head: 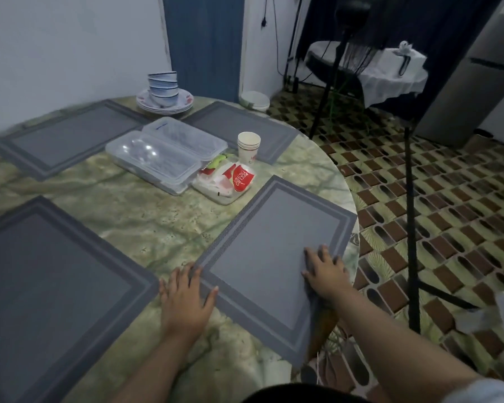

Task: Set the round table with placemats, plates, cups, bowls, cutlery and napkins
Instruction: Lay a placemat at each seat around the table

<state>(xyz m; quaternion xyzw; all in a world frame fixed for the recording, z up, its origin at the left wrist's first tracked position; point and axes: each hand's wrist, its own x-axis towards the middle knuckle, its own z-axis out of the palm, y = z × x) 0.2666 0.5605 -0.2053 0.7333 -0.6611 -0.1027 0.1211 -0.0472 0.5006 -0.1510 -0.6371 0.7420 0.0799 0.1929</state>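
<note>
Several grey placemats lie around the round green-marbled table (134, 210). The nearest right placemat (274, 251) hangs a little over the table's edge. My left hand (186, 298) lies flat at its left corner, fingers spread, thumb on the mat. My right hand (325, 271) presses flat on its right side. Other placemats sit at near left (50, 289), far left (70, 138) and far right (242, 126). Stacked bowls (163, 87) stand on stacked plates (184, 104) at the back. Paper cups (248, 148), clear cutlery boxes (163, 155) and a napkin pack (230, 181) sit mid-table.
A white bowl-like object (255, 100) sits at the table's far edge. A black stand's legs (410, 228) rise over the patterned tile floor to the right. A small cloth-covered table (390, 74) and a fridge (483, 82) stand at the back right.
</note>
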